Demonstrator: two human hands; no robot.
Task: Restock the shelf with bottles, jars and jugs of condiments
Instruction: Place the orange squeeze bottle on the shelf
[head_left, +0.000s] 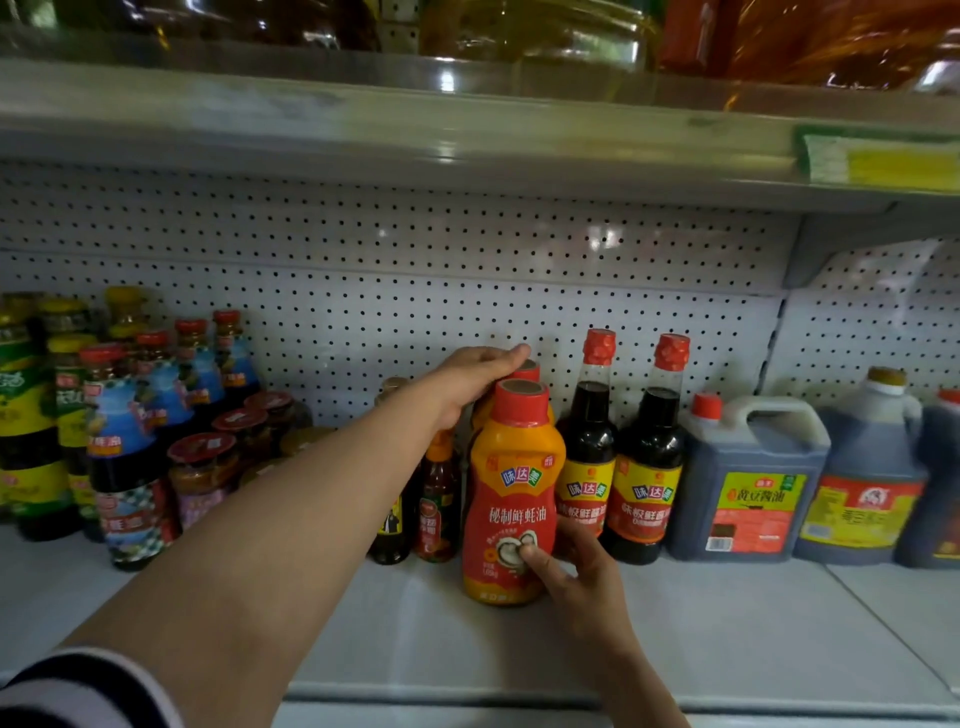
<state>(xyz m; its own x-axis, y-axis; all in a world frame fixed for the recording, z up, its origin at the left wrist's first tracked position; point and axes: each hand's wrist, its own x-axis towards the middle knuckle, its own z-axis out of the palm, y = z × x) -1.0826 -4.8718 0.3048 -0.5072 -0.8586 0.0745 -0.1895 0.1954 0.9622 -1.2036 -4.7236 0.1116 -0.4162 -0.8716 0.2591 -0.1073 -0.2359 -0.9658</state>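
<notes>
Orange-and-red plastic, the front oyster sauce bottle (511, 493) stands on the shelf (727, 639), right hand (576, 566) fingers curled round its base; likely heavy and slick, best gripped at the waist. Behind it, the left hand (475, 379) lays fingers pressed together over a second bottle's cap (527, 370), and the soy sauce bottles (621, 452) beside it crowd the right.

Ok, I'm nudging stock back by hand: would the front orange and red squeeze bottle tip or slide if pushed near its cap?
The front squeeze bottle looks tall with a narrow neck, so a push up high would probably tip it. Its glossy label may be slippery. The right hand grips low on it, which likely steadies it; the left hand rests on the bottle behind.
</notes>
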